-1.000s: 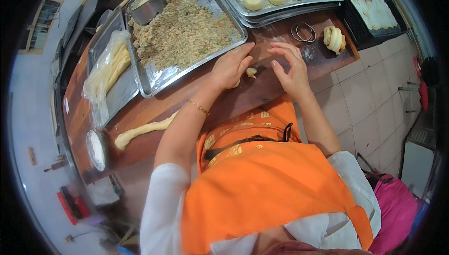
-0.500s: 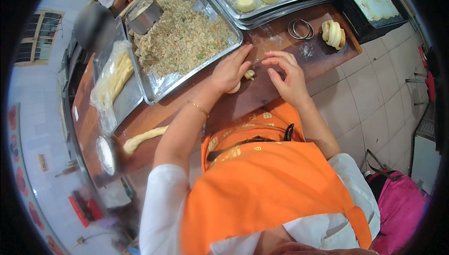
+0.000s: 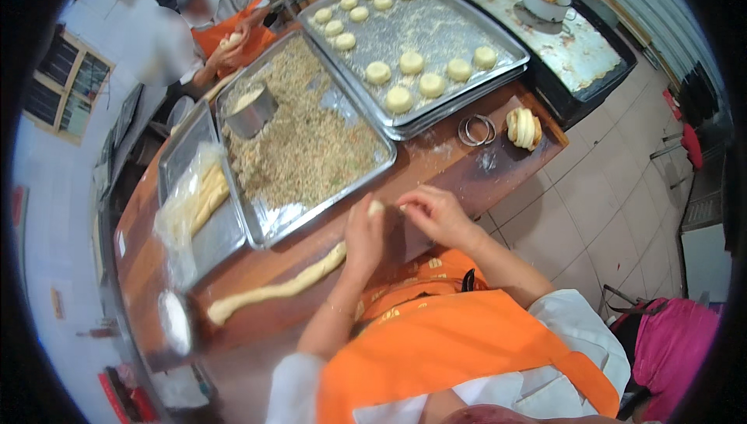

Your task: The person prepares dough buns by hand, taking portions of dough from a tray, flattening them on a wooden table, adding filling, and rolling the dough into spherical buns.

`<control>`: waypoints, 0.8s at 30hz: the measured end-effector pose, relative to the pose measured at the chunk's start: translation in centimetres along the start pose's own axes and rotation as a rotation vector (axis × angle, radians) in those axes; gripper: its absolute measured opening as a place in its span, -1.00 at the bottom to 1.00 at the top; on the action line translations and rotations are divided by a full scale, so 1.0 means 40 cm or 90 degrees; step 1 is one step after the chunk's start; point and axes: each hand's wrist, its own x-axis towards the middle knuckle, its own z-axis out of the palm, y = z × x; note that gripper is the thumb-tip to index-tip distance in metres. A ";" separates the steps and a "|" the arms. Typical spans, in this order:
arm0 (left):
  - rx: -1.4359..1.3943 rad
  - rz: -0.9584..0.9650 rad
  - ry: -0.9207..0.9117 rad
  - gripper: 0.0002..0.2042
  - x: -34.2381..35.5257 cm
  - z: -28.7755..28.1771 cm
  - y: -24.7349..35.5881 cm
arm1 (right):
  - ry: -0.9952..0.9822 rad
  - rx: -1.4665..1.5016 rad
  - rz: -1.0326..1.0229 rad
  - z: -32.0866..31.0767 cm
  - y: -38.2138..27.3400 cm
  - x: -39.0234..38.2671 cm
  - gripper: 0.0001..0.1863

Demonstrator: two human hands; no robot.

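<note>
My left hand (image 3: 362,239) is raised over the table's near edge, fingers closed round a small lump of pale dough (image 3: 377,208). Just to its right, my right hand (image 3: 442,219) pinches a small pale bit, apparently dough, between thumb and fingertips. The two hands are slightly apart. A long rope of dough (image 3: 272,285) lies on the wooden table (image 3: 233,268), its right end beside my left wrist. Beyond my hands is a metal tray (image 3: 331,204) of crumbly filling, with a metal cup (image 3: 250,116) standing in it.
Dough rounds (image 3: 412,62) sit on stacked trays (image 3: 459,31). Metal rings (image 3: 476,130) and a layered dough piece (image 3: 524,128) lie at right. Bagged dough (image 3: 204,194) and a bowl of white powder (image 3: 176,323) are at left. A co-worker (image 3: 222,31) holds dough across the table.
My left hand has come off the table and closed on the dough lump. My right hand has moved left and now pinches. The view has shifted, showing more of the far side.
</note>
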 end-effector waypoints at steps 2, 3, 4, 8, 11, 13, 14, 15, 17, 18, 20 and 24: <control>-0.814 -0.278 -0.038 -0.59 0.012 -0.019 0.020 | -0.037 -0.059 -0.109 0.026 -0.006 0.033 -0.52; -0.894 -0.319 -0.109 -0.54 0.020 -0.039 0.023 | -0.056 -0.109 -0.137 0.030 -0.031 0.051 -0.46; -0.932 -0.338 -0.120 -0.56 0.027 -0.047 0.043 | -0.075 -0.162 -0.163 0.029 -0.055 0.067 -0.39; -0.994 -0.298 -0.130 -0.54 0.069 -0.076 0.109 | -0.097 -0.197 -0.247 0.020 -0.055 0.122 -0.32; -0.833 -0.253 -0.074 -0.51 0.088 -0.091 0.135 | -0.055 -0.168 -0.184 -0.046 -0.023 0.189 -0.38; -0.699 -0.224 -0.026 -0.53 0.098 -0.114 0.152 | 0.033 -0.205 -0.160 -0.126 0.010 0.264 -0.41; -0.685 -0.222 -0.005 -0.56 0.095 -0.124 0.146 | 0.087 -0.245 -0.168 -0.180 0.025 0.311 -0.43; -0.673 -0.222 0.018 -0.59 0.085 -0.134 0.136 | 0.101 -0.276 -0.140 -0.234 0.043 0.358 -0.44; -0.666 -0.218 0.072 -0.65 0.063 -0.141 0.106 | 0.113 -0.341 -0.068 -0.338 0.091 0.454 -0.45; -0.671 -0.213 0.106 -0.68 0.050 -0.141 0.084 | 0.111 -0.374 -0.025 -0.378 0.124 0.496 -0.45; -0.671 -0.221 0.165 -0.74 0.036 -0.146 0.057 | 0.071 -0.425 -0.011 -0.431 0.189 0.563 -0.47; -0.651 -0.248 0.235 -0.80 0.014 -0.160 0.035 | 0.029 -0.449 0.054 -0.447 0.283 0.631 -0.50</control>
